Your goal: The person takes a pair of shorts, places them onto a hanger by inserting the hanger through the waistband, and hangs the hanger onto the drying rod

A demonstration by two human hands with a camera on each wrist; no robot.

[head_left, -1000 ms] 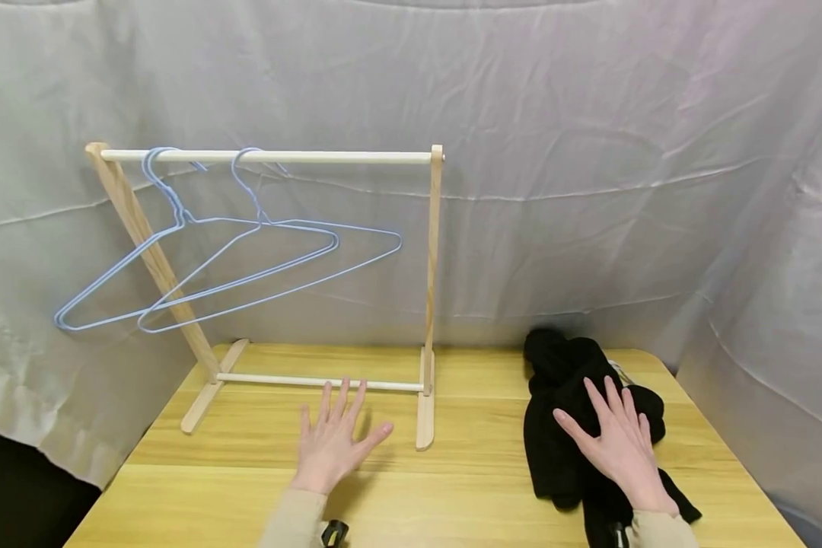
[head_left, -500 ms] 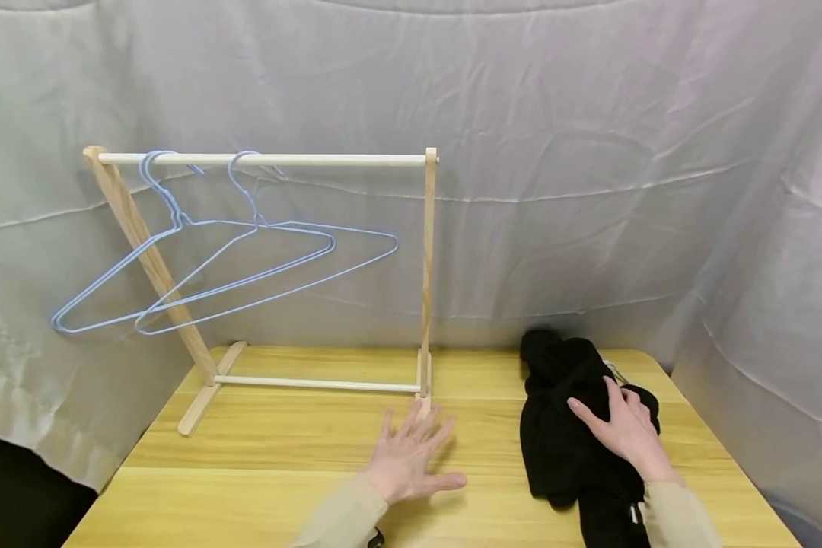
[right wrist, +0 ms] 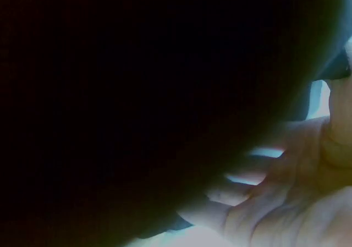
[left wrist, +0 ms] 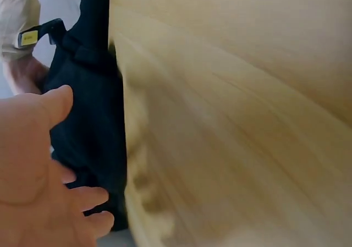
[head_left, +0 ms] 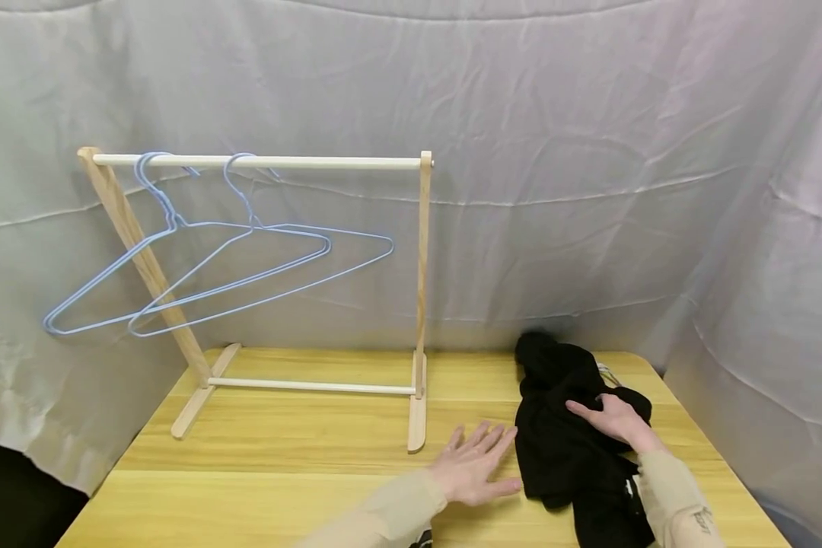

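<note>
A crumpled black garment [head_left: 555, 449] lies on the right side of the table, with a pale cord [head_left: 608, 374] showing at its far edge. My right hand [head_left: 619, 420] is on its upper right part, thumb lying over the cloth and fingers curling into a fold; their tips are hidden. Dark cloth fills most of the right wrist view, in front of the fingers of the right hand [right wrist: 286, 186]. My left hand [head_left: 473, 466] is spread palm down over the table, its fingertips right at the garment's left edge. The left wrist view also shows the garment [left wrist: 91, 115] beyond the left thumb.
A wooden clothes rack [head_left: 422, 274] stands at the back left of the wooden table [head_left: 246, 487]. Several blue wire hangers [head_left: 246, 262] hang from its top rail [head_left: 356, 163]. Grey curtains [head_left: 555, 152] enclose the back and sides.
My left hand has moved right, from in front of the rack to the garment's left edge. My right hand's spread fingers have drawn in and curled into the cloth.
</note>
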